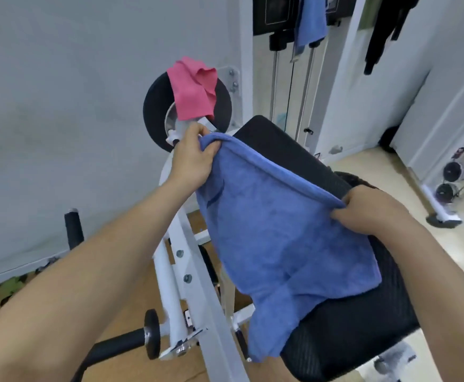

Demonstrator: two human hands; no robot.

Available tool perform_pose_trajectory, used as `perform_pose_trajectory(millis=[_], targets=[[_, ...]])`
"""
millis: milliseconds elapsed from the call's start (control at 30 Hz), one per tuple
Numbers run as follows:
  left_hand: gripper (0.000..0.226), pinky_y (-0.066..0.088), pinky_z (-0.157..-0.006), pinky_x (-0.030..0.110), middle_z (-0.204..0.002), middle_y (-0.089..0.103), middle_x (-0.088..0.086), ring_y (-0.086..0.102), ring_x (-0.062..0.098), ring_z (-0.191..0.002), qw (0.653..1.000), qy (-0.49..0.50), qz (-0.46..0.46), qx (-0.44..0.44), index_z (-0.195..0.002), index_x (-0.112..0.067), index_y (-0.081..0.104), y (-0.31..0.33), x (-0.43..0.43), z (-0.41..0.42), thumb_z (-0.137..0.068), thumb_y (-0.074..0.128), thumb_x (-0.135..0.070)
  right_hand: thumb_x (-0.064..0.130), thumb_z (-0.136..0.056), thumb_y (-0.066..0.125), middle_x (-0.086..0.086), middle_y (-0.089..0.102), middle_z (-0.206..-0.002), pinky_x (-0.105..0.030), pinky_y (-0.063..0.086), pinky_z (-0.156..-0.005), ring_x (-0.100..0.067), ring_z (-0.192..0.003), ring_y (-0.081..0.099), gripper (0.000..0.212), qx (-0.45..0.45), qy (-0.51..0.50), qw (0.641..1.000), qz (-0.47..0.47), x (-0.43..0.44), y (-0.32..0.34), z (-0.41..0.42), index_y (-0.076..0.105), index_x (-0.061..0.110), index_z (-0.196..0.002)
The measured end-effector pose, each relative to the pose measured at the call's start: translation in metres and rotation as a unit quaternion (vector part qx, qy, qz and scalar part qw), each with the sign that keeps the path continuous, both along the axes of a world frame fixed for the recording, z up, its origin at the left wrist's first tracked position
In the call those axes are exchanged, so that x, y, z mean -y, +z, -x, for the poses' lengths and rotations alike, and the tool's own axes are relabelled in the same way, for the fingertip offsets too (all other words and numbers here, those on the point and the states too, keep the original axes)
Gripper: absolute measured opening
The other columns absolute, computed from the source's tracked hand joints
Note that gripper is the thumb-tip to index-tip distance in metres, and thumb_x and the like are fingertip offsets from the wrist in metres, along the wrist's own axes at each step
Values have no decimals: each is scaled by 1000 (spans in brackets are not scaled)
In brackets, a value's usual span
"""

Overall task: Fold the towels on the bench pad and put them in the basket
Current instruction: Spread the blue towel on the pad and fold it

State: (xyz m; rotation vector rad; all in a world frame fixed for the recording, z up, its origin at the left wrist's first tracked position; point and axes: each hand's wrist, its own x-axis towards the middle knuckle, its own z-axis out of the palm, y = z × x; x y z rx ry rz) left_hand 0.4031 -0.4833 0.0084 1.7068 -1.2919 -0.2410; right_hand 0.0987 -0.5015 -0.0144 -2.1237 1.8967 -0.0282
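Note:
A blue towel (pixel 275 244) hangs stretched between both hands above the black bench pad (pixel 363 326), its lower part draped over the pad's left side. My left hand (pixel 192 158) pinches the towel's upper left corner. My right hand (pixel 368 208) grips the upper right corner over the pad. A pink towel (pixel 193 91) hangs over a black weight plate (pixel 156 108) behind my left hand. Another blue towel (pixel 309 20) hangs on the cable machine at the top. No basket is in view.
The white frame of the bench (pixel 192 274) runs under the towel, with a black handle (pixel 120 343) at lower left. A grey wall fills the left. Weight plates (pixel 453 172) and a white rack base (pixel 443 213) stand on the floor at right.

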Motion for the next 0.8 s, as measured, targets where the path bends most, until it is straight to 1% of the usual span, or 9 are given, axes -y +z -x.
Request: perform_pose_trajectory(millis=[133,267,367,467,533,600,667,733,800], targets=[[9,37,-63,7,-78,53,-12,49,4,-71,997,-72,-17,0,-89,-19,52,-19,77,5,-89,60,-15,31,-79,61,1,61,-68,-28,42,-56,-22,-69,59,15,-12,-15,1000,1,27,-7,-4,61,22,-67],[6,42,-75,26,-90,61,-3,54,15,-84,993,-118,-15,2,-92,-17,58,-32,149,5,-87,63,-17,21,-78,61,-6,61,-65,-30,41,-55,-29,-69,58,18,68,-112,989,67,59,-16,-19,60,16,-60],[36,34,-71,17,-99,59,-1,53,15,-90,988,-139,-60,-33,-117,-14,55,-35,191,1,-85,69,-25,16,-77,54,-8,62,-76,-31,39,-57,-32,-74,54,9,55,-183,976,108,82,-18,-32,59,18,-70],[62,42,-93,24,-115,55,-1,55,15,-107,974,-179,-130,-50,-132,-18,46,-55,201,-18,-78,75,-23,21,-79,51,-6,58,-80,-32,40,-61,-30,-76,51,10,-9,-198,978,66,98,-17,-43,58,17,-83],[51,44,-101,35,-122,58,3,55,20,-114,974,-165,-151,-19,-126,-18,55,-90,183,-44,-78,70,-17,27,-76,52,-6,58,-94,-35,44,-70,-30,-85,52,20,-52,-190,980,12,109,-10,-51,56,16,-92],[35,47,-97,41,-117,61,5,58,24,-110,975,-125,-181,32,-116,-20,62,-131,152,-71,-82,67,-19,33,-74,56,-7,52,-115,-43,42,-84,-31,-104,50,35,-89,-167,982,-2,121,-1,-66,52,15,-104],[30,49,-94,42,-114,60,6,58,24,-107,970,-86,-220,55,-116,-21,62,-162,125,-88,-86,65,-24,37,-76,58,-8,45,-127,-47,37,-93,-31,-120,42,49,-79,-121,989,25,139,3,-91,48,17,-120],[32,48,-92,37,-115,57,5,56,22,-108,969,-60,-236,46,-120,-21,60,-179,110,-94,-89,64,-26,39,-82,57,-6,45,-129,-45,35,-91,-30,-122,39,51,-35,-72,995,66,160,-1,-125,46,20,-128],[29,46,-84,30,-109,56,3,56,19,-102,973,-42,-224,25,-116,-20,60,-184,104,-94,-89,66,-27,40,-89,52,-7,48,-124,-43,33,-85,-30,-118,41,40,-33,-38,994,99,183,-14,-155,50,19,-123]])
